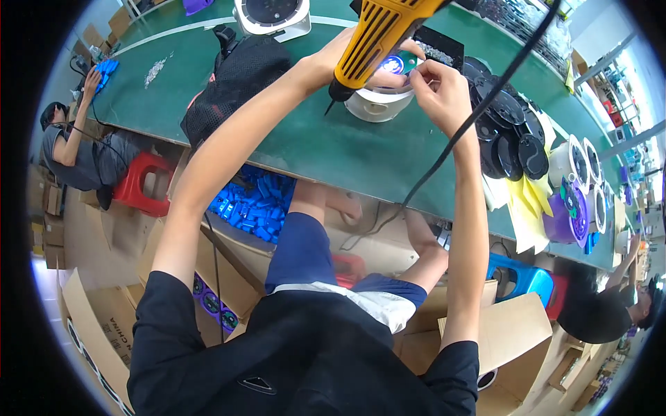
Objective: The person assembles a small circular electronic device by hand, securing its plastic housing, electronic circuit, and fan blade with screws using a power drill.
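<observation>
A white round housing (380,107) stands on the green workbench in front of me. Above it, the fingers of my left hand (340,59) are closed around a round part with a glowing blue light (393,65) and a green area beside it. A yellow electric screwdriver (378,38), bit pointing down, hangs in front of that hand and hides much of it. My right hand (442,90) is closed in a pinch at the right edge of the lit part. Whatever lies between its fingertips is too small to make out.
Black round covers (510,114) lie right, by yellow sheets (531,204) and purple and white housings (570,211). A black mesh bag (239,87) sits left; a black cable (479,114) crosses the right. Blue parts (253,204) fill a box below. Co-workers sit at both sides.
</observation>
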`<state>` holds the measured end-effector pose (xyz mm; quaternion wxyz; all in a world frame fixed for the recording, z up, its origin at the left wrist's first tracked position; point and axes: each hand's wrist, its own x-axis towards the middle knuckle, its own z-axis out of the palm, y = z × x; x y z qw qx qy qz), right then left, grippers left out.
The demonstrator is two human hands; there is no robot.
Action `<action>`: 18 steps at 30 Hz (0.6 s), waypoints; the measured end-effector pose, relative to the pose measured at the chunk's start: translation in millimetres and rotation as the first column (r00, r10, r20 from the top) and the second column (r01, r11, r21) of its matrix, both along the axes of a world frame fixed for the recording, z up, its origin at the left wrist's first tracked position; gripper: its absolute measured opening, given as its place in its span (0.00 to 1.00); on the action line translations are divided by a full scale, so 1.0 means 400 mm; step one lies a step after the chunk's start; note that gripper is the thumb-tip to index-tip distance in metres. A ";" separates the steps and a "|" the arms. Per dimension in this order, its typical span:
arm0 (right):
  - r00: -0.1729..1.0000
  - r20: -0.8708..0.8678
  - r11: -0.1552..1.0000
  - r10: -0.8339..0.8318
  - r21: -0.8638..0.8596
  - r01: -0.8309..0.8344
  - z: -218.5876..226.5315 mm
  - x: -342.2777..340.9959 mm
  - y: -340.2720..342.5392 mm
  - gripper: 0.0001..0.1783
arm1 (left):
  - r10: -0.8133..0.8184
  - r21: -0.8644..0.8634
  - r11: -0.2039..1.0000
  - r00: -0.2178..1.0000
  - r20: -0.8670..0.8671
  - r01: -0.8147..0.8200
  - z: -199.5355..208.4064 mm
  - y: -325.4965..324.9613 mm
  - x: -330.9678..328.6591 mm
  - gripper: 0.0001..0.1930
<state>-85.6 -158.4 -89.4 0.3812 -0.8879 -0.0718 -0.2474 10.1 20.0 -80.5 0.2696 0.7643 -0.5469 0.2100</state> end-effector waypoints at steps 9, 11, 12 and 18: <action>0.995 0.064 0.989 0.081 -0.129 -0.072 0.009 -0.001 0.000 0.11 | 0.031 0.219 0.976 0.995 -0.091 -0.010 0.048 0.004 0.006 0.24; 0.996 -0.016 0.988 0.088 -0.128 -0.089 0.016 -0.010 -0.002 0.11 | 0.110 0.251 0.964 0.990 -0.089 -0.085 0.054 0.000 0.021 0.25; 0.992 -0.096 0.987 0.086 -0.129 -0.098 0.021 -0.020 -0.002 0.12 | 0.087 0.227 0.971 0.995 -0.038 -0.076 0.057 0.002 0.032 0.26; 0.989 0.104 0.987 0.109 0.106 -0.120 -0.052 -0.041 0.001 0.10 | 0.052 0.188 0.982 0.996 -0.079 -0.036 0.040 0.000 0.067 0.27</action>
